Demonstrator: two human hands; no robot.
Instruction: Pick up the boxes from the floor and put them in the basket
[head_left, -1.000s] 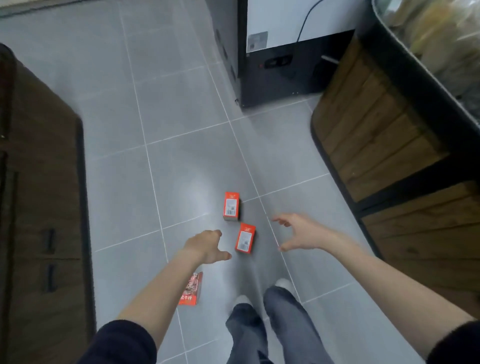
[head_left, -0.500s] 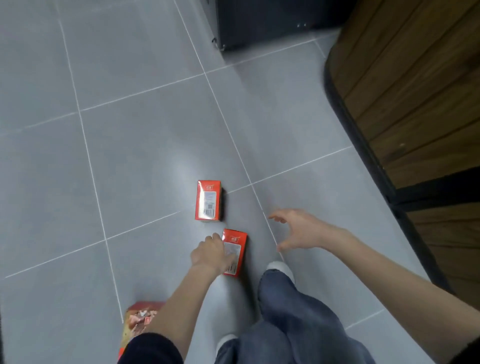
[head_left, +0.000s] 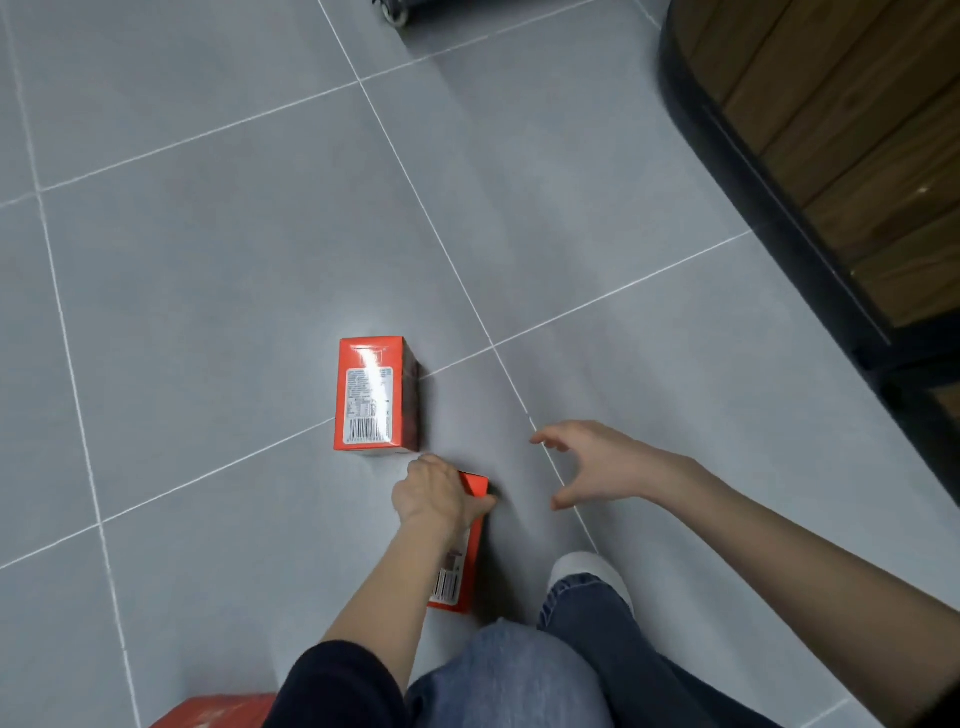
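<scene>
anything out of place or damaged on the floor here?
Three red boxes lie loose on the grey tile floor: far box flat, barcode up; near box under the left hand; a third cut off at the bottom edge. No visible damage or spills.

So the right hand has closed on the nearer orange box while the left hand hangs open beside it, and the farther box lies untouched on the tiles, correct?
Hands are swapped. In the head view the left hand has its grip on the nearer orange box, and the right hand hangs open beside it, touching nothing. The farther box does lie untouched on the tiles.
</scene>
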